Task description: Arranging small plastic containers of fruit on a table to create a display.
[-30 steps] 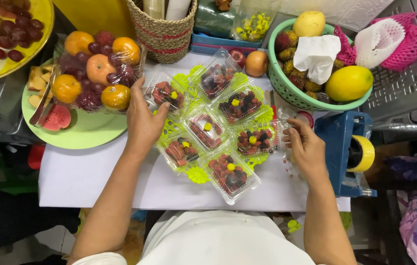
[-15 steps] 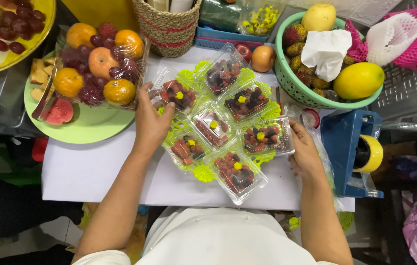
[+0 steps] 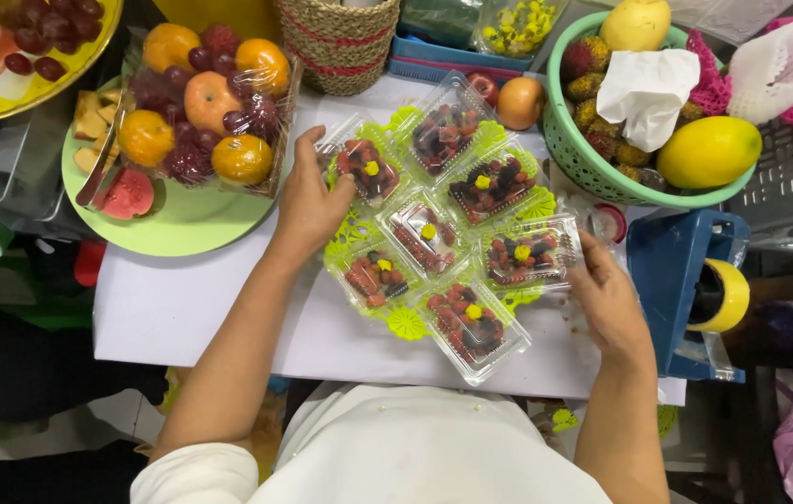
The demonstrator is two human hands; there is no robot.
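Observation:
Several clear plastic clamshell boxes of cut fruit point(image 3: 424, 233) lie in a cluster on green paper doilies on the white table point(image 3: 182, 308). My left hand point(image 3: 311, 201) rests on the far-left box point(image 3: 364, 168), fingers curled over its edge. My right hand point(image 3: 606, 299) grips the right edge of the right-hand box point(image 3: 529, 254). Each box has a small yellow flower on its fruit.
A green plate point(image 3: 182, 210) with a wrapped basket of oranges and plums sits far left. A green basket point(image 3: 602, 173) of fruit with tissue stands far right, a woven basket point(image 3: 339, 37) behind, and a blue tape dispenser point(image 3: 686, 280) at right.
My left hand has settled onto the far-left box. My right hand has shifted from the table edge up to the right-hand box and taken hold of it.

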